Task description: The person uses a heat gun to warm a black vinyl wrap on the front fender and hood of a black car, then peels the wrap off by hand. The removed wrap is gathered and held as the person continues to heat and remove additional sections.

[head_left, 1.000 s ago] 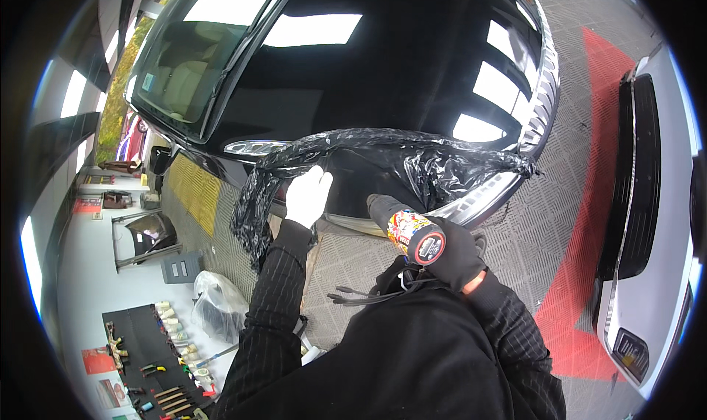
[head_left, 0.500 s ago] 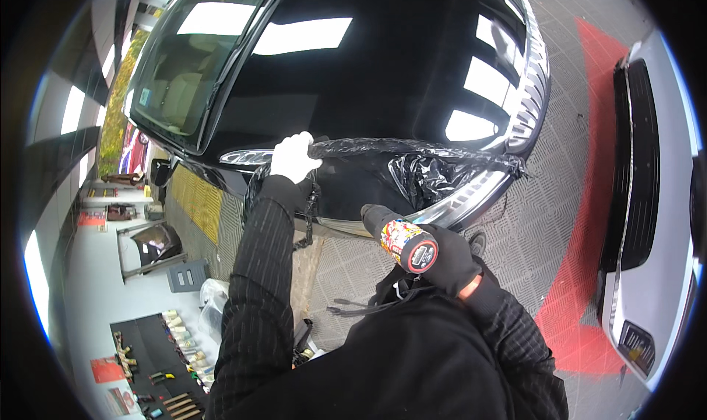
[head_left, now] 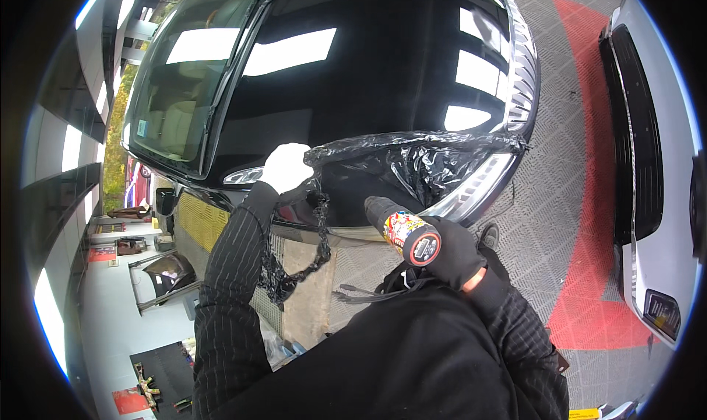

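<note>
In a white glove, my left hand [head_left: 287,167] is closed on the edge of a sheet of thin black film [head_left: 412,138]. The film runs as a gathered band to the front corner of a glossy black car [head_left: 353,88], above the headlight [head_left: 482,184]. Below the band, crumpled folds catch the light. A twisted strip of the same film [head_left: 322,236] dangles under my left hand. My right hand [head_left: 455,254], black-gloved, grips a cordless heat gun [head_left: 403,230] with colourful stickers and a small display on its rear. Its dark nozzle points at the fender, apart from the film.
A light grey vehicle [head_left: 666,221] stands at the right, beyond a red floor stripe [head_left: 589,162]. Along the left wall are a framed panel [head_left: 166,276] and a dark tool board [head_left: 166,372]. A yellow floor grating [head_left: 195,221] lies beside the car.
My left hand has shifted slightly left and down with the film. The loose strip swings out lower beneath it. The heat gun stays near the same spot, and the whole view has shifted a little.
</note>
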A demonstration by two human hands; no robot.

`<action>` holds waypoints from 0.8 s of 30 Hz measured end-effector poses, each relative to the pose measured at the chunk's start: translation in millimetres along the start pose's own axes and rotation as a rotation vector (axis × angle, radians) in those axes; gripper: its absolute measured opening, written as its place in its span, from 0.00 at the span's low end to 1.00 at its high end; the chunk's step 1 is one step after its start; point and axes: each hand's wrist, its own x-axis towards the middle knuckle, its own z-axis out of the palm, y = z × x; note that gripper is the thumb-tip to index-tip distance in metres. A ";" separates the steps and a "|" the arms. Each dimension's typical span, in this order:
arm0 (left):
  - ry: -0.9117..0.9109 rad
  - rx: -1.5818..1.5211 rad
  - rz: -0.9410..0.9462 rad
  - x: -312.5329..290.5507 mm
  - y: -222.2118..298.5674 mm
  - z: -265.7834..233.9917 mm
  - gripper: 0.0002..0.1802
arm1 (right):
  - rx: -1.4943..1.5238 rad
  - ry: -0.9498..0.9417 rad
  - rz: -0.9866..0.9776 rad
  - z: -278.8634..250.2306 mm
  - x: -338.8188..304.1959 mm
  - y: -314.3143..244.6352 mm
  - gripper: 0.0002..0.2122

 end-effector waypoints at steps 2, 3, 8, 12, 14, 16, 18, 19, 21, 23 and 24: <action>0.030 -0.015 0.003 -9.8 8.6 -2.8 0.14 | 0.001 -0.035 0.008 -1.3 -0.1 -1.3 0.24; 0.039 -0.029 0.011 -14.0 12.6 -2.7 0.14 | 0.002 -0.058 0.008 -2.0 -0.5 -1.9 0.24; 0.072 -0.067 0.030 -34.6 22.8 -5.1 0.11 | 0.027 -0.085 -0.007 -6.1 -7.2 -4.7 0.23; 0.131 -0.100 0.047 -58.8 36.3 -2.8 0.13 | -0.015 -0.121 -0.009 -12.2 -13.3 -1.9 0.26; 0.100 -0.154 0.003 -72.4 45.5 -2.4 0.15 | 0.006 -0.132 -0.020 -15.4 -16.4 0.9 0.28; 0.128 -0.184 -0.021 -86.9 57.7 1.1 0.11 | 0.064 -0.149 -0.034 -19.1 -20.2 5.8 0.28; 0.217 -0.182 0.025 -101.2 70.3 5.4 0.09 | 0.055 -0.127 -0.083 -21.2 -24.4 11.7 0.25; 0.209 -0.219 -0.002 -109.4 76.5 7.3 0.08 | 0.060 -0.104 -0.123 -22.0 -27.1 15.0 0.24; 0.199 -0.189 -0.051 -123.7 86.3 11.1 0.08 | 0.012 -0.075 -0.135 -19.3 -30.1 19.5 0.25; 0.187 -0.180 -0.064 -137.1 94.8 15.3 0.08 | 0.021 -0.045 -0.147 -19.2 -32.3 24.9 0.25; 0.204 -0.213 -0.063 -142.9 99.7 18.3 0.08 | -0.003 -0.062 -0.139 -20.3 -33.2 27.3 0.25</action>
